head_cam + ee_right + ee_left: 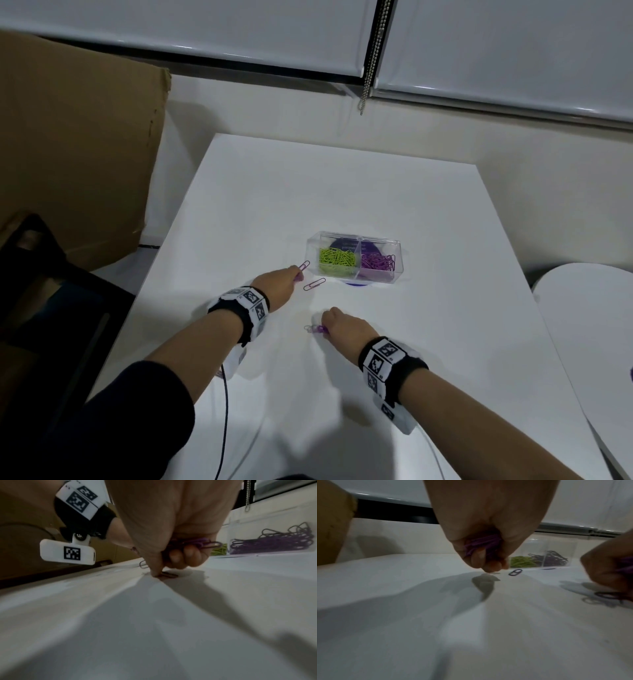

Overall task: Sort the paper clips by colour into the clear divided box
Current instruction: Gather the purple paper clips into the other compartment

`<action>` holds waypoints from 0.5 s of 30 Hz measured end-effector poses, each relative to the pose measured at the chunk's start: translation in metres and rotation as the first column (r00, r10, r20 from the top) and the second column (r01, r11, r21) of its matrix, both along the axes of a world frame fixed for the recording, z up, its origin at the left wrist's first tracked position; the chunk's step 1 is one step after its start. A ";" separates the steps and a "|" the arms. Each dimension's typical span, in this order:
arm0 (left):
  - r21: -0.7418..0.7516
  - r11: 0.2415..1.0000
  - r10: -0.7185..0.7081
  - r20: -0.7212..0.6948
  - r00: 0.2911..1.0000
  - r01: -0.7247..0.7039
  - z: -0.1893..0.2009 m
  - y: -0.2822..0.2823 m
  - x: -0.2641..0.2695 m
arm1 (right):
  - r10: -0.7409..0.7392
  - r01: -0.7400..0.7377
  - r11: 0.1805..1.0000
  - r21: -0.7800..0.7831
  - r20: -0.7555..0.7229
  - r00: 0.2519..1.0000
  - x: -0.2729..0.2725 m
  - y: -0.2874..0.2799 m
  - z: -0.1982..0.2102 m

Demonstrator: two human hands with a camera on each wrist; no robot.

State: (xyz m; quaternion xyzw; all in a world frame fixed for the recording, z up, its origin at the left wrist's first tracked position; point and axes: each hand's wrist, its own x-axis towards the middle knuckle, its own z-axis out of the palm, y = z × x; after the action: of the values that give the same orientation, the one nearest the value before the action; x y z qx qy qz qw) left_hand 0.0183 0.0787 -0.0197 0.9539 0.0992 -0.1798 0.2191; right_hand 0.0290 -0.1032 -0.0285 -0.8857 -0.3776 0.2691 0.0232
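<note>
Your left hand [275, 286] is curled around a bunch of purple wire paper clips [481, 543], and its fingertips [489, 565] are lowered to the white table [342, 192]. One purple clip [304, 266] projects from the fingertips, with its long axis pointing toward the far right, at the near left corner of the clear divided plastic box [356, 257].

Your right hand [344, 325] is also clenched on a bundle of purple clips [197, 542]. Its thumb tip [157, 573] presses at a further purple clip lying flat on the table [169, 575].

A single loose purple paper clip [314, 284] lies flat between your hands, just off the box's near left corner. Its long axis runs from near left to far right.

The box stands near the middle of the table, on a purple disc [352, 283]. Its long axis runs left to right. The left compartment holds lime-green paper clips [337, 261]. The right compartment holds sorted purple paper clips [378, 263].
</note>
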 end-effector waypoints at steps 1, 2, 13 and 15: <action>0.011 0.999 0.033 0.005 0.999 -0.033 0.001 0.004 0.000 | -0.035 0.034 0.999 0.018 0.014 0.999 0.001 -0.003 0.000; 0.030 0.997 0.065 0.012 0.998 -0.065 0.002 0.008 0.002 | -0.089 0.089 0.995 0.035 0.013 0.996 0.003 -0.005 0.001; 0.123 0.986 0.117 -0.023 0.993 -0.113 -0.006 0.001 0.036 | -0.235 0.241 0.970 0.019 -0.159 0.959 0.015 -0.005 0.000; 0.121 0.985 0.129 -0.027 0.991 -0.125 -0.010 -0.003 0.040 | -0.187 0.200 0.979 0.044 -0.202 0.961 0.018 -0.004 0.003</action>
State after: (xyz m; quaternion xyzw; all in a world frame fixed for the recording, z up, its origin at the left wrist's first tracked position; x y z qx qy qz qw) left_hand 0.0587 0.0753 -0.0296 0.9537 0.1741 -0.1759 0.1708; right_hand 0.0467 -0.1074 -0.0257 -0.8862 -0.2935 0.3394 0.1149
